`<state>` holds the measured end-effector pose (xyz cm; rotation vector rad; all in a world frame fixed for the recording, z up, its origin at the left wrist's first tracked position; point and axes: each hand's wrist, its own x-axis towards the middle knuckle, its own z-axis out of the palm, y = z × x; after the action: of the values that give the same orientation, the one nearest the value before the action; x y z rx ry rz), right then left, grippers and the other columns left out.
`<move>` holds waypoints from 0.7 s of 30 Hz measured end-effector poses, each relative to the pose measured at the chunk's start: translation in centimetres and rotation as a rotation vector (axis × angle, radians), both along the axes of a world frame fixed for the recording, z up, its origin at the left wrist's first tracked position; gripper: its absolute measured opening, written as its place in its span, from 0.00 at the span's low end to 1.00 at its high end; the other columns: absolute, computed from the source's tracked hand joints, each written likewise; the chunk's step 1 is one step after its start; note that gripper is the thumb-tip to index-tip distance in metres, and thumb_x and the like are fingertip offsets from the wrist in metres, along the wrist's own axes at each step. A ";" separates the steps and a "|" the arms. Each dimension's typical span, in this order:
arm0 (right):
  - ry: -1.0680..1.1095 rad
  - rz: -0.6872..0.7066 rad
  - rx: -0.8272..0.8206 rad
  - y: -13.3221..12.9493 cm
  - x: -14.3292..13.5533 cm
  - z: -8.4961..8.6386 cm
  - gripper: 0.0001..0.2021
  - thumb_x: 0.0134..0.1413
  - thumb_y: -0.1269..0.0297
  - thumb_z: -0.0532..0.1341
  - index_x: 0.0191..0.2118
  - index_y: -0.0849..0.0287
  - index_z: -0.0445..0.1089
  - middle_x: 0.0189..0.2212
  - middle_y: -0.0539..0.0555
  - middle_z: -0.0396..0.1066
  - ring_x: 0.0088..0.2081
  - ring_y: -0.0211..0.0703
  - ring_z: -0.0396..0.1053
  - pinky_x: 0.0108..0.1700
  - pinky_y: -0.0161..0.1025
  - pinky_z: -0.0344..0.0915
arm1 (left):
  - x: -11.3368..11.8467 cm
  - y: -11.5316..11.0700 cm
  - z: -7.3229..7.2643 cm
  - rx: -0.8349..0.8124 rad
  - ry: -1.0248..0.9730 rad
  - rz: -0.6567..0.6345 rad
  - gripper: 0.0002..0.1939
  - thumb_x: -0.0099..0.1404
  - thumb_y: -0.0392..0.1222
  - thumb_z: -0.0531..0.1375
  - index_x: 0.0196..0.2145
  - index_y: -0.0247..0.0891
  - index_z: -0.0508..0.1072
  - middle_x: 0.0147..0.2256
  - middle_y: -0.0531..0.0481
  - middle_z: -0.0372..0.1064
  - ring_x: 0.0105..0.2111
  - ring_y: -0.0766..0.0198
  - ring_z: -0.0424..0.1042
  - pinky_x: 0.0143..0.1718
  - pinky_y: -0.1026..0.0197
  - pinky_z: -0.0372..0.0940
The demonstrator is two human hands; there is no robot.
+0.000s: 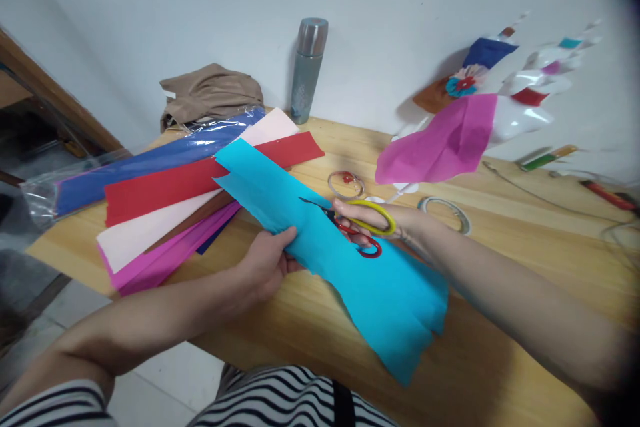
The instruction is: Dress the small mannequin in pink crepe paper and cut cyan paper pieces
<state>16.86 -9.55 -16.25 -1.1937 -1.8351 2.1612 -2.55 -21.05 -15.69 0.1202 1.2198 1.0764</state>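
Left hand [270, 260] pinches turquoise paper [340, 267] at its near edge; right hand [350, 213], partly curled, holds scissors [370, 203] over it.

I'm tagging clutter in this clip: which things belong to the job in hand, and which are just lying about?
In the job:
turquoise paper, held by the left hand
scissors, in the right hand
probably the red strip and pale pink strip, similar-looking material

Seemingly just lying about:
flask
brown fabric
green-ended object, too blurred to identify
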 end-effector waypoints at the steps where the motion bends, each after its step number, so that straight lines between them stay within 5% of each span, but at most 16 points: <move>1: -0.019 0.002 -0.006 0.1 -0.2 0.0 0.31 0.60 0.31 0.58 0.25 0.58 0.60 0.16 0.46 0.58 0.17 0.31 0.56 0.18 0.30 0.53 | 0.0 -0.1 0.0 0.002 0.001 0.001 0.19 0.72 0.32 0.58 0.59 0.24 0.73 0.48 0.32 0.80 0.34 0.56 0.81 0.34 0.58 0.77; 12: -0.010 0.001 -0.013 0.4 -2.4 0.7 0.32 0.52 0.27 0.61 0.28 0.55 0.57 0.15 0.42 0.55 0.14 0.32 0.56 0.14 0.30 0.54 | -0.5 -0.5 -1.0 0.126 -0.039 -0.091 0.23 0.71 0.37 0.61 0.62 0.32 0.71 0.53 0.35 0.78 0.47 0.47 0.81 0.40 0.54 0.79; 21: 0.035 0.170 0.134 1.2 -1.8 -0.7 0.32 0.60 0.31 0.56 0.23 0.56 0.57 0.13 0.44 0.53 0.15 0.30 0.51 0.16 0.30 0.50 | -0.1 -0.5 0.5 0.029 -0.055 -0.029 0.21 0.71 0.32 0.60 0.60 0.28 0.73 0.52 0.31 0.78 0.40 0.51 0.82 0.35 0.54 0.79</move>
<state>15.06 -8.31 -16.96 -1.0018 -2.0986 2.0846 -2.66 -21.51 -15.16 0.1292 1.1509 1.0658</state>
